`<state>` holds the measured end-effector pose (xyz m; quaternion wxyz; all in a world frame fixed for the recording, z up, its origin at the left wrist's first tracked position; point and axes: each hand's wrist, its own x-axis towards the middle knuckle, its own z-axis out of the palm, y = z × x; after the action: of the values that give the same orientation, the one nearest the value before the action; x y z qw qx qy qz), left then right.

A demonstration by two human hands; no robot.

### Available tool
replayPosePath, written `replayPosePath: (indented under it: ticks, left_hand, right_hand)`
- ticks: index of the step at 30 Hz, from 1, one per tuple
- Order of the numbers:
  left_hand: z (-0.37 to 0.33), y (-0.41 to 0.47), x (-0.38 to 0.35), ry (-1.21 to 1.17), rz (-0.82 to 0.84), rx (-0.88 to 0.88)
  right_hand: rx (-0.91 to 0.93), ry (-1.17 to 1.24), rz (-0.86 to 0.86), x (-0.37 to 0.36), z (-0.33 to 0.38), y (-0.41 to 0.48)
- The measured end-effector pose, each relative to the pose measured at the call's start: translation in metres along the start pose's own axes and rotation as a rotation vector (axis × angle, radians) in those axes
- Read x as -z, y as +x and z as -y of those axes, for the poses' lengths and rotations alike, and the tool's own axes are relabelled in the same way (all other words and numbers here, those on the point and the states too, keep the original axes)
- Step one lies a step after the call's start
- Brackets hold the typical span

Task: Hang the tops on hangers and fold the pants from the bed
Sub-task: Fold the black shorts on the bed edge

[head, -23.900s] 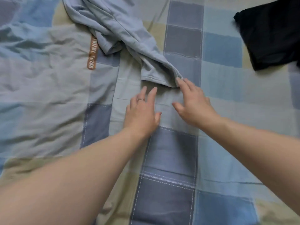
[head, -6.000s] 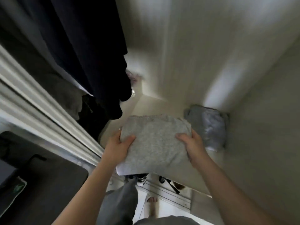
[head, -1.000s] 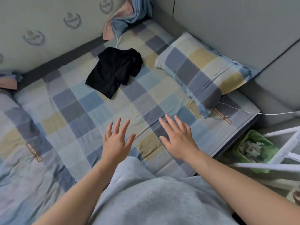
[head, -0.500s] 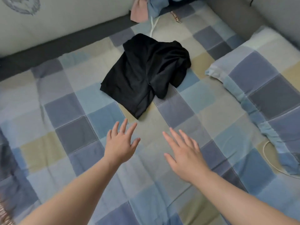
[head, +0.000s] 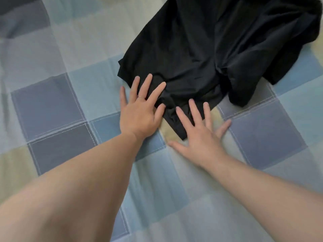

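Note:
A crumpled black garment lies on the checked bed sheet, filling the upper right of the head view. My left hand is spread flat, a ring on one finger, its fingertips lying on the garment's near left edge. My right hand is also spread with straight fingers, and covers the garment's nearest corner. Neither hand grips the fabric. The garment's far side runs out of the frame at the top.
The sheet is a patchwork of blue, grey and pale yellow squares with white stitching. A dark strip shows at the top left corner, beyond the bed's edge.
Both hands have reached forward over the sheet and now lie on the near edge of the black garment, which they were short of half a second ago. The view has closed in.

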<state>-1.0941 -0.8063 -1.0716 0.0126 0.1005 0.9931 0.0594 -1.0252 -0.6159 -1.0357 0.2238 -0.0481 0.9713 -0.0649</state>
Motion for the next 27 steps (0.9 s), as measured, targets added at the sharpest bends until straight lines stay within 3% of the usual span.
replayPosePath:
  ticks: [4, 13, 17, 20, 24, 27]
  left_hand:
    - [0.003, 0.003, -0.006, 0.01, -0.025, -0.015]
    - [0.002, 0.003, -0.002, 0.008, 0.012, 0.005]
    - [0.003, 0.005, -0.002, 0.009, 0.031, 0.017]
    - [0.0, 0.005, 0.006, -0.033, 0.054, 0.052]
    - [-0.021, -0.019, 0.017, -0.217, 0.03, 0.164]
    - [-0.059, -0.08, 0.027, -0.344, 0.082, 0.211]
  right_hand:
    - [-0.044, -0.091, -0.248, -0.026, 0.009, 0.007]
    - [-0.001, -0.09, -0.246, -0.028, 0.004, 0.01]
    - [-0.023, -0.06, -0.163, -0.022, 0.009, 0.01]
    - [-0.021, 0.169, -0.058, 0.0, 0.002, 0.011]
    - [-0.097, 0.366, 0.211, 0.05, -0.027, 0.0]
    - [-0.15, 0.406, 0.245, 0.06, -0.051, -0.054]
